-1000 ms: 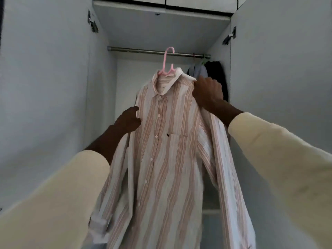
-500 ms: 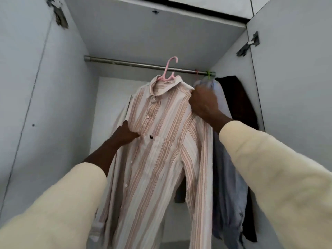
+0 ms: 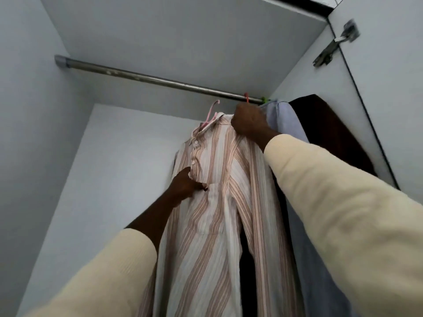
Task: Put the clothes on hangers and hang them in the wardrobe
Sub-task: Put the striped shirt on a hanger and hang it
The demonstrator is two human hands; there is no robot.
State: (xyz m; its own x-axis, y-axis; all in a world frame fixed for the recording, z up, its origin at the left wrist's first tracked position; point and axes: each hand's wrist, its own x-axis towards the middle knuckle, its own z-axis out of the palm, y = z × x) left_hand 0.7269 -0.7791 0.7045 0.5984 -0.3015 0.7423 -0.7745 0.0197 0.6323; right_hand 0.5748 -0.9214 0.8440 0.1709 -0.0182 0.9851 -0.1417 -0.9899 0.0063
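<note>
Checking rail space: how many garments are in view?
3: the striped shirt held in both hands below the rail, a blue shirt hanging far right, a dark garment beside it. Others may be hidden.

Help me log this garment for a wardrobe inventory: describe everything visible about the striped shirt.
The striped shirt is white with tan-pink stripes, in thin woven-looking cloth, with collar, buttoned placket and chest pocket. It hangs lengthwise on a pink hanger, whose hook sits just below the metal rail, not visibly over it. The right hand grips its shoulder; the left hand pinches the front. A pale blue garment hangs beside it.
</note>
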